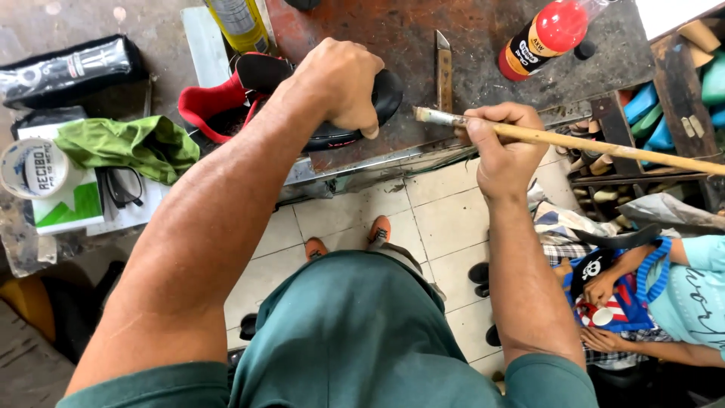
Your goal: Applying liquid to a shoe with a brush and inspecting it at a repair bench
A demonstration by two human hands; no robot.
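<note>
- The shoe (302,106), black with a red lining, lies on the worn surface (468,45), right at its near edge. Its long axis runs roughly left to right, the open red collar pointing left and the black end poking out right of the grip.
- Left hand (340,83) is clamped down over the top of the shoe, fingers curled around it, thumb tucked at the near side.
- Right hand (502,140) is closed in a fist around a long wooden stick brush (589,142). The stick runs nearly level, slightly downhill to the right, and its pale tip points left toward the shoe, just beside the left thumb but not touching.
- Just past the right grip, a flat blade tool (443,68) lies pointing away.
- Further right of it sits a red bottle (547,38); a yellow can (238,23) stands beyond the shoe.
- Well to the left of the left grip: a green cloth (128,143) and a tape roll (30,168).
</note>
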